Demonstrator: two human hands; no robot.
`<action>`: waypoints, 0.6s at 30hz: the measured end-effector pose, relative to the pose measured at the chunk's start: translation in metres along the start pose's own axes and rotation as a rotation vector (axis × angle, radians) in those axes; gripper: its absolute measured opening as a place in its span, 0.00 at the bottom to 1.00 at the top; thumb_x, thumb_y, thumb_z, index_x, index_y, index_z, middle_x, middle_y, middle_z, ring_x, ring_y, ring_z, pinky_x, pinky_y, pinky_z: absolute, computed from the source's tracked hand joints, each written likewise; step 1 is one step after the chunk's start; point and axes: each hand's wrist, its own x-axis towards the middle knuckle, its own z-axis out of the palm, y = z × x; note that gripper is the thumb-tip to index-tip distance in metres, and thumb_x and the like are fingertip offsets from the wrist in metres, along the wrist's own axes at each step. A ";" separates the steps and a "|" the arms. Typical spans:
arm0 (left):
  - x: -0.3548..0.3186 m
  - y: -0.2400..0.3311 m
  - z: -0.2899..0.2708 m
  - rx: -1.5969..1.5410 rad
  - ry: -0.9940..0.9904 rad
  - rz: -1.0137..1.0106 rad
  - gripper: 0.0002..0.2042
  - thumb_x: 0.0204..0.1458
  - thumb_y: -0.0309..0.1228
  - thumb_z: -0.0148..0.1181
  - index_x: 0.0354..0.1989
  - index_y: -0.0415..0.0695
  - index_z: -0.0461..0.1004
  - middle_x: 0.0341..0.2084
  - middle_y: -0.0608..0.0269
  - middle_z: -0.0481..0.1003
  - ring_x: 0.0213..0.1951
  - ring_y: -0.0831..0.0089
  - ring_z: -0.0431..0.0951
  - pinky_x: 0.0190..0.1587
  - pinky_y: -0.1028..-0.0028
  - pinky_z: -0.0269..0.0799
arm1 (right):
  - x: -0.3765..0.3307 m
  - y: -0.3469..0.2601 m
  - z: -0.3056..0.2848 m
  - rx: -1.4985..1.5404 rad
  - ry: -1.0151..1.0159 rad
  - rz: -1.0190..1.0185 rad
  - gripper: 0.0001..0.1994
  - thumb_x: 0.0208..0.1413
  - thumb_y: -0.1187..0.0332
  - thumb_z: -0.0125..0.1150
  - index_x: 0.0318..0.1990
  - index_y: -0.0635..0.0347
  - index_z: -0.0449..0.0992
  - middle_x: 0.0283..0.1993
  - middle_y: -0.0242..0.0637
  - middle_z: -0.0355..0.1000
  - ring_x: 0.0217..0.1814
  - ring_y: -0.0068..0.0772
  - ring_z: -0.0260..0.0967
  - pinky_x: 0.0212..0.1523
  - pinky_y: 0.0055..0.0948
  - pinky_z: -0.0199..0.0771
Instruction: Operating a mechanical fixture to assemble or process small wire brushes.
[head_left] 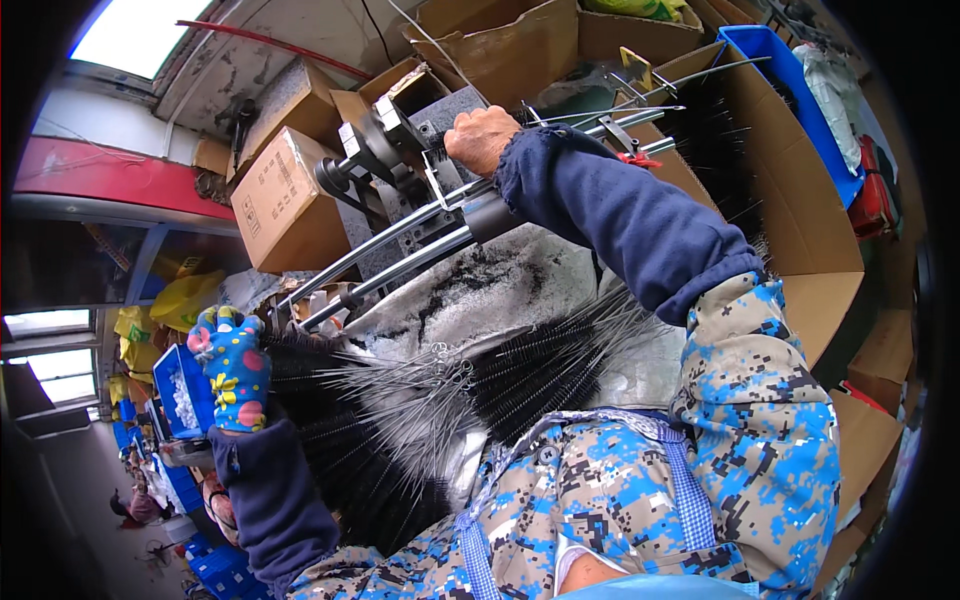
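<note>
My left hand (232, 368), in a blue patterned glove, is at the left with its fingers curled; what they hold, if anything, is hidden. Right beside it is a bundle of black-bristled wire brushes (365, 455). My bare right hand (482, 138) is closed at the top of a bench machine (392, 150) with metal rods; its own fingers hide what lies inside them. Two long steel rods (410, 262) slope from the machine down toward the left hand. A second bundle of black wire brushes (535, 380) lies near my lap, the bare wire ends and small loops meeting in the middle.
A worn grey-white sheet (480, 290) lies under the rods. Cardboard boxes (285, 200) stand behind the machine. At the right, a large open carton (800, 185) holds more black brushes, next to a blue bin (765, 50). A blue tray (175, 390) with white pieces stands left.
</note>
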 end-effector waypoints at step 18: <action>0.023 0.084 -0.093 -0.441 0.400 0.343 0.05 0.33 0.24 0.58 0.21 0.47 0.72 0.22 0.65 0.69 0.27 0.65 0.70 0.28 0.65 0.64 | 0.003 -0.002 0.001 0.029 0.053 -0.001 0.08 0.49 0.72 0.50 0.33 0.60 0.75 0.36 0.48 0.72 0.40 0.45 0.73 0.38 0.39 0.73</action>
